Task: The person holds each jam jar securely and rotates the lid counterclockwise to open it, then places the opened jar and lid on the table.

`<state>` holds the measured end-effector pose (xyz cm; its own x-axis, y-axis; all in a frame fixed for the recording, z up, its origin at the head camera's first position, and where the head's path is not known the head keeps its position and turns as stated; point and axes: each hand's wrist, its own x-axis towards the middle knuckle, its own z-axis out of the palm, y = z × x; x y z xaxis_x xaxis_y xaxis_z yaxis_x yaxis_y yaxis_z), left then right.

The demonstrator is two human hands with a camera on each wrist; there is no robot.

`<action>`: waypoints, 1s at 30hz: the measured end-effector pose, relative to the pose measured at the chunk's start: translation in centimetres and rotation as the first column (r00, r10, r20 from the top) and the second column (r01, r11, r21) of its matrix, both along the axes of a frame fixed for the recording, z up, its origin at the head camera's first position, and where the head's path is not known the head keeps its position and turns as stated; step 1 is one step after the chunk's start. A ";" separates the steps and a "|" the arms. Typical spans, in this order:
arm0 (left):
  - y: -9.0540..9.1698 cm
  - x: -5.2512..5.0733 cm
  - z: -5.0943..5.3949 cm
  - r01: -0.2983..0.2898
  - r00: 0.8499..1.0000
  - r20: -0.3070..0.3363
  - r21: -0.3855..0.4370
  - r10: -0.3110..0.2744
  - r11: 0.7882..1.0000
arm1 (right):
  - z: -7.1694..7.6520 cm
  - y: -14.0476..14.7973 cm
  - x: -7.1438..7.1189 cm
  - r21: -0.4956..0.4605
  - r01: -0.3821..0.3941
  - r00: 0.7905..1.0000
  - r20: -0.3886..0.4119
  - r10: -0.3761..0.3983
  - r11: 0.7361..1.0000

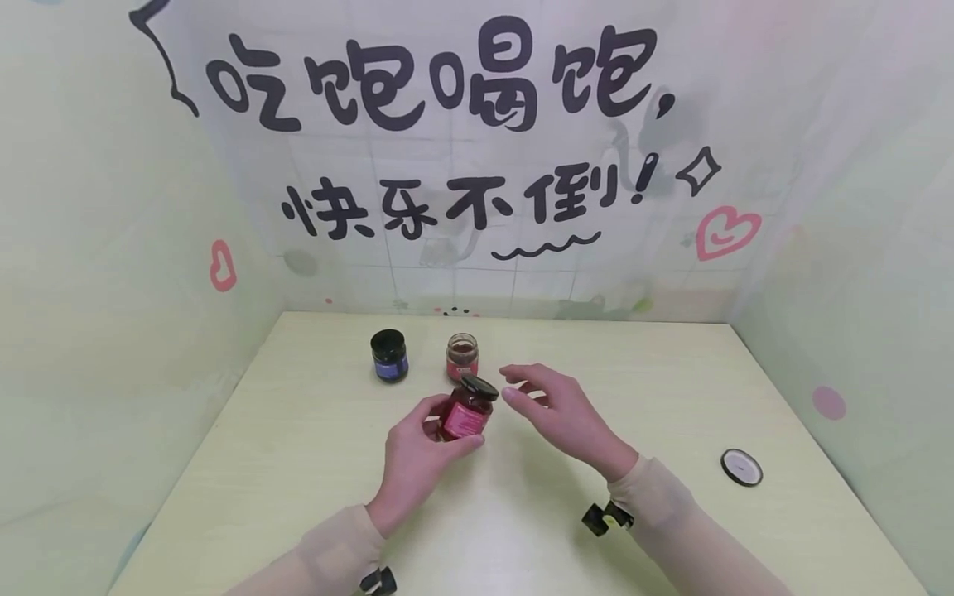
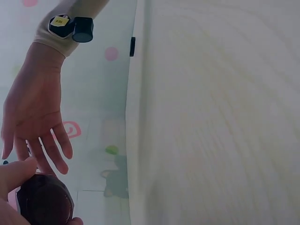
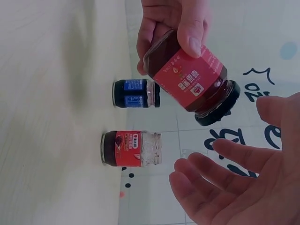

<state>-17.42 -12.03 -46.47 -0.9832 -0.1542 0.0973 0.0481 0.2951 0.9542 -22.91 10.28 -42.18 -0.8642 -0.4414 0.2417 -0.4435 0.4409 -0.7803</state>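
Observation:
My left hand [image 1: 417,451] grips a jar of dark red jam [image 1: 464,418] with a pink-red label, lifted above the table and tilted to the right. A black lid [image 3: 218,103] covers the jar's mouth. To the right of that lid, my right hand [image 1: 562,414] hovers with fingers spread and slightly bent, apart from the jar and holding nothing. In the left wrist view the jar's dark bottom [image 2: 46,204] faces the camera, with part of the left hand around it.
Behind the held jar stands an open, lidless jar [image 1: 462,361] with a red label. Left of it is a black-lidded jar [image 1: 390,358] with a blue label. A loose lid [image 1: 741,467] lies inside-up on the table [image 1: 283,472] at right. Printed walls [image 1: 477,281] enclose the table's back and sides.

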 end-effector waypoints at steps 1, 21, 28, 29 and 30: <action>0.1 0.1 0.0 0.004 1.000 0.003 -0.001 -0.004 1.000 | 0.0 0.0 0.0 -0.002 -0.002 1.000 0.006 0.002 1.000; 1.7 1.1 -0.4 0.114 0.990 -0.078 -0.044 -0.117 0.993 | 0.5 -0.4 0.8 0.108 0.061 0.997 0.045 -0.066 0.992; 2.1 1.4 -0.5 0.133 0.985 -0.100 -0.072 -0.140 0.988 | 0.3 -0.8 0.9 0.133 0.104 0.993 0.048 -0.112 0.986; 2.1 1.4 -0.5 0.135 0.984 -0.103 -0.075 -0.142 0.988 | 0.3 -0.8 0.9 0.135 0.113 0.992 0.045 -0.120 0.984; 2.2 1.5 -0.5 0.136 0.984 -0.107 -0.083 -0.145 0.987 | 0.2 -0.9 1.0 0.135 0.121 0.991 0.039 -0.127 0.983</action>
<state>-15.96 -9.84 -46.93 -0.9767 -0.0035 0.2148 0.2001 0.3486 0.9157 -21.95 9.42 -41.99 -0.9233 -0.3555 0.1457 -0.3427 0.5907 -0.7305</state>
